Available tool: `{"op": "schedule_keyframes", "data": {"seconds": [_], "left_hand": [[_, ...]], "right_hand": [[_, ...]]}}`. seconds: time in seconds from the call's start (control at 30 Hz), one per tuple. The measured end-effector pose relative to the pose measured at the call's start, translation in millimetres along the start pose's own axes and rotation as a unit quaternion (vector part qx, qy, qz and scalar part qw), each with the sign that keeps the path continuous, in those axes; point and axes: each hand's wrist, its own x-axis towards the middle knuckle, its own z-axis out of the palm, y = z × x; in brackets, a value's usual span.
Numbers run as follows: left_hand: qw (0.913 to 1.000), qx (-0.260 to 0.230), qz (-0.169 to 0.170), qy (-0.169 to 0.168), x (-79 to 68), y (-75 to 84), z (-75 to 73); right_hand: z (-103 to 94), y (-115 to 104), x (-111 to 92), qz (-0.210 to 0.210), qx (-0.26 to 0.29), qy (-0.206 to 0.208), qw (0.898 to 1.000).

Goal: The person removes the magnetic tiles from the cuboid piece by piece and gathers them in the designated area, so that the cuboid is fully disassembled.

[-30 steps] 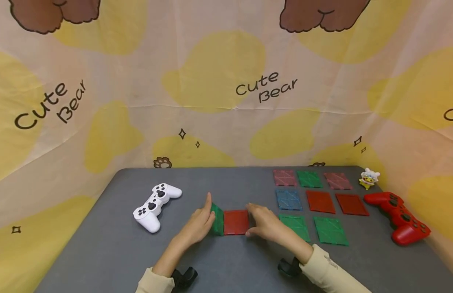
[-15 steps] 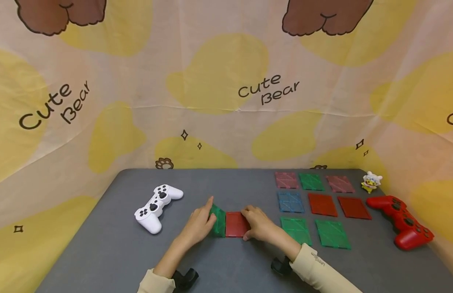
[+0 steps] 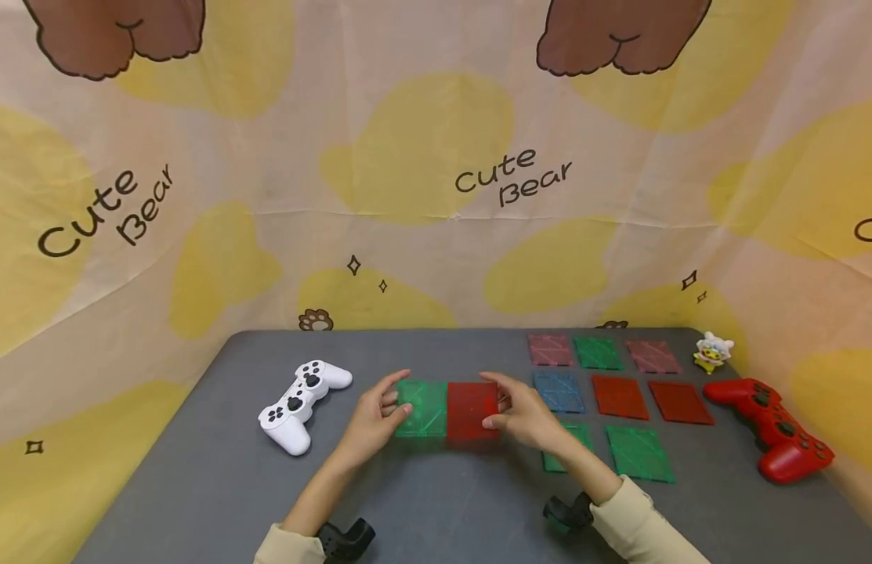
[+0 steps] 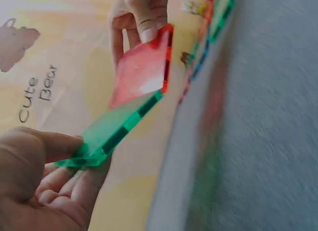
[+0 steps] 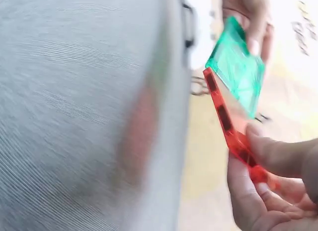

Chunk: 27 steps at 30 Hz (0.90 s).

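Note:
A green magnetic tile [image 3: 421, 409] and a red magnetic tile [image 3: 471, 411] meet edge to edge, raised off the tabletop. My left hand [image 3: 374, 415] pinches the green tile's outer side between thumb and fingers. On the other side, my right hand [image 3: 526, 411] pinches the red tile's outer edge. In the left wrist view the red tile [image 4: 144, 67] and green tile [image 4: 117, 129] join at an angle, dark magnets showing along their edges. The right wrist view shows the thumb on the red tile [image 5: 223, 112], with the green tile [image 5: 238, 67] beyond.
More tiles lie flat in rows at the right, among them a blue tile [image 3: 559, 391] and a green tile [image 3: 640, 453]. A red game controller [image 3: 770, 429] and small figurine [image 3: 713, 352] stand at the far right. A white game controller [image 3: 303, 403] lies left on the grey table [image 3: 196, 470].
Both hands have lifted the joined tiles off the table. The green tile, tilted up beside the red one before, now lies nearly in line with it. Both hands now pinch the outer sides.

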Motion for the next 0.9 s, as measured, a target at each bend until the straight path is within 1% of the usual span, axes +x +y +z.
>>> {"op": "schedule_keyframes", "data": {"seconds": [0.03, 0.1, 0.13, 0.2, 0.3, 0.37, 0.43, 0.47, 0.53, 0.63, 0.7, 0.77, 0.9], "left_hand": [[0.9996, -0.028, -0.004, 0.002, 0.6, 2.2, -0.4], [0.9966, -0.081, -0.012, 0.004, 1.4, 7.8, -0.2], [0.9943, -0.105, -0.019, 0.005, 1.7, 10.8, 0.3], [0.9893, -0.142, -0.035, 0.008, 2.0, 17.3, 1.4], [0.9836, -0.172, -0.053, 0.015, 2.0, 26.1, 3.7], [0.9820, -0.180, -0.054, 0.016, 1.7, 30.9, 4.9], [0.9817, -0.185, -0.045, 0.012, 1.3, 34.1, 5.6], [0.9815, -0.188, -0.038, 0.007, 1.1, 35.3, 5.8], [0.9811, -0.192, -0.025, -0.003, 0.8, 37.5, 6.2], [0.9811, -0.192, -0.016, -0.017, 0.4, 38.8, 6.3], [0.9811, -0.192, -0.014, -0.018, 0.1, 39.0, 6.2], [0.9812, -0.192, -0.013, -0.017, -0.2, 38.1, 5.5], [0.9808, -0.194, -0.006, -0.016, -0.8, 36.5, 4.0]], "right_hand": [[-5.0, -1, 0, 0.012, 0.035, 0.007, 0.999], [-13.8, -1, -2, 0.045, 0.106, 0.028, 0.993], [-17.4, -2, -3, 0.059, 0.138, 0.039, 0.988], [-22.8, -2, -6, 0.081, 0.204, 0.059, 0.974], [-26.9, -2, -10, 0.092, 0.276, 0.079, 0.954], [-28.4, -3, -14, 0.092, 0.319, 0.084, 0.940], [-30.2, -4, -17, 0.095, 0.342, 0.092, 0.930], [-31.4, -5, -19, 0.096, 0.347, 0.094, 0.928], [-34.4, -6, -22, 0.103, 0.346, 0.101, 0.927], [-40.8, -5, -26, 0.105, 0.322, 0.103, 0.935], [-46.0, -2, -29, 0.105, 0.304, 0.106, 0.941], [-52.4, 2, -33, 0.105, 0.290, 0.112, 0.945], [-67.8, 8, -43, 0.118, 0.283, 0.130, 0.943]]}}
